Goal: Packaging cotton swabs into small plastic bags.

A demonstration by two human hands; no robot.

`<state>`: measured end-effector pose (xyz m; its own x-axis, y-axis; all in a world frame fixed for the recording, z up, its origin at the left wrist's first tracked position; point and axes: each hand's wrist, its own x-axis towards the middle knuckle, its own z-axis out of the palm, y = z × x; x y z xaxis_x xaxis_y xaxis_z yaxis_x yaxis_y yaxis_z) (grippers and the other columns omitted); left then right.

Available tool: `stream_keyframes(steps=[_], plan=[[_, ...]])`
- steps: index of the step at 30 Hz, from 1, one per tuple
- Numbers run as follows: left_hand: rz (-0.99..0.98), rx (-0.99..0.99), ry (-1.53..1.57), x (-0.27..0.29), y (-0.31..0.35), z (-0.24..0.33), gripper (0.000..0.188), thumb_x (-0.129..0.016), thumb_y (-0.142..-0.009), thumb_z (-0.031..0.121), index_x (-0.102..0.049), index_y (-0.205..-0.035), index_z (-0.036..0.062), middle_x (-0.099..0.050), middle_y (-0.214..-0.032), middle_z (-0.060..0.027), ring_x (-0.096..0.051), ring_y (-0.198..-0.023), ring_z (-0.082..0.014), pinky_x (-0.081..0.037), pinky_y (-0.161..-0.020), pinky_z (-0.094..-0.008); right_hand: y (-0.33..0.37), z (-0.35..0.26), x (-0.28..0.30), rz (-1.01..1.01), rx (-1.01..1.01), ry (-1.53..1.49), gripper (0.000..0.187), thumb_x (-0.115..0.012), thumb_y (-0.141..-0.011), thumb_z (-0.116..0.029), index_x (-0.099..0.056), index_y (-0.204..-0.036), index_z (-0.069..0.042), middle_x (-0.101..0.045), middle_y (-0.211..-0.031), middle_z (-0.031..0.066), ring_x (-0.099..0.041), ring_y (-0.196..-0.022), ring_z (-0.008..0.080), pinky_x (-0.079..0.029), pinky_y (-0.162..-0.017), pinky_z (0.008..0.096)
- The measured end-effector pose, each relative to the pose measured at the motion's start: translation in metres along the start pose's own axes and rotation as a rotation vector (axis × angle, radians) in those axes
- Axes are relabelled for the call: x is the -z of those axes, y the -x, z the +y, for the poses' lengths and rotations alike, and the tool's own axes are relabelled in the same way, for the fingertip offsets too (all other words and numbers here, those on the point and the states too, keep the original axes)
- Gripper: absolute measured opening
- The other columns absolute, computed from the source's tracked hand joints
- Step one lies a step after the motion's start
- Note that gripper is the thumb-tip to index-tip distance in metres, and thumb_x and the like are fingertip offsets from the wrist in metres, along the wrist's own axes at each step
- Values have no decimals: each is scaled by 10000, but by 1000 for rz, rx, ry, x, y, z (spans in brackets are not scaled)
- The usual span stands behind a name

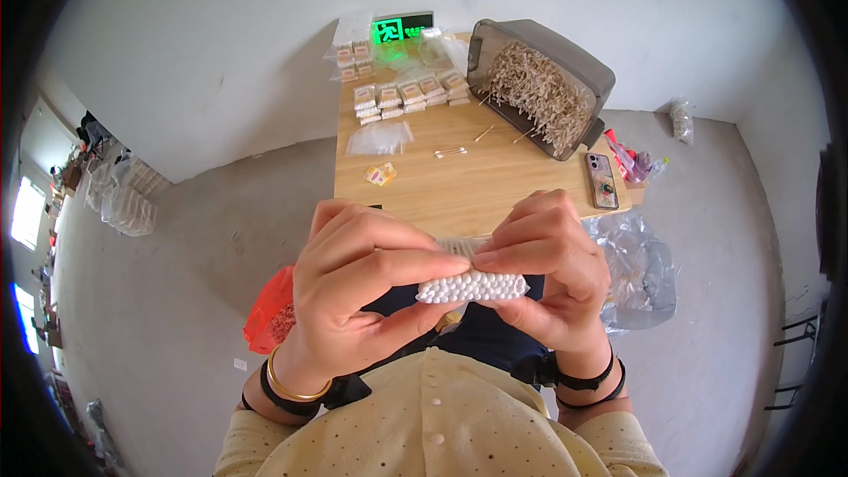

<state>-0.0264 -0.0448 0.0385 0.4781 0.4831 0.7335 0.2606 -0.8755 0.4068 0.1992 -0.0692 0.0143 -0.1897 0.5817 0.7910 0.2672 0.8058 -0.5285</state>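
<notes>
A tight bundle of cotton swabs (472,285), white tips facing me, is pinched between both hands close to my chest. My left hand (358,287) grips its left end with thumb below and fingers on top. My right hand (552,265) holds the right end the same way. The swab sticks run back behind my fingers and are mostly hidden.
A wooden table (495,181) stands ahead with a tipped grey bin (541,84) full of swabs, rows of small packed bags (406,95), an empty clear bag (378,139), loose swabs (450,152) and a phone (602,180). A red bag (269,311) lies left, clear plastic (640,269) right.
</notes>
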Motion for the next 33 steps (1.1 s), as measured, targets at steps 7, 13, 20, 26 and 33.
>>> stream_keyframes(steps=[7, 13, 20, 26, 33], plan=[[-33, 58, 66, -3, -1, -1, 309, -886, -761, 203, -758, -1003, 60, -719, -949, -37, -644, -827, -187, -418, -794, -341, 4, 3, 1, 13, -50, -28, 283, -848, -748, -134, -764, -1011, -68, -706, -948, 69, -618, -878, 248, -471, -807, 358], [0, 43, 66, -5, 0, -5, 322, -902, -736, 166, -744, -996, 60, -726, -962, -45, -650, -851, -194, -427, -798, -345, 5, 6, 5, 29, -52, -60, 288, -856, -745, -144, -765, -1003, -54, -702, -932, 74, -613, -874, 246, -477, -796, 352], [-7, 5, 34, -1, 0, -6, 289, -897, -745, 175, -739, -966, 74, -720, -946, -43, -650, -855, -199, -422, -790, -354, 6, 7, 5, 20, -58, -73, 289, -859, -744, -146, -765, -1002, -58, -702, -934, 72, -612, -873, 245, -476, -796, 350], [-10, -8, 31, -1, 0, -8, 287, -890, -761, 214, -741, -963, 76, -722, -945, -43, -651, -858, -199, -415, -780, -364, 7, 8, 6, 15, -50, -63, 283, -858, -750, -144, -764, -1005, -62, -704, -944, 71, -611, -875, 243, -478, -794, 349], [-4, -35, 12, -1, 1, -10, 293, -892, -758, 225, -740, -958, 74, -721, -930, -44, -653, -838, -200, -408, -769, -367, 7, 9, 4, 25, -49, -79, 280, -860, -747, -128, -766, -1004, -65, -704, -947, 62, -607, -873, 241, -482, -785, 346]])
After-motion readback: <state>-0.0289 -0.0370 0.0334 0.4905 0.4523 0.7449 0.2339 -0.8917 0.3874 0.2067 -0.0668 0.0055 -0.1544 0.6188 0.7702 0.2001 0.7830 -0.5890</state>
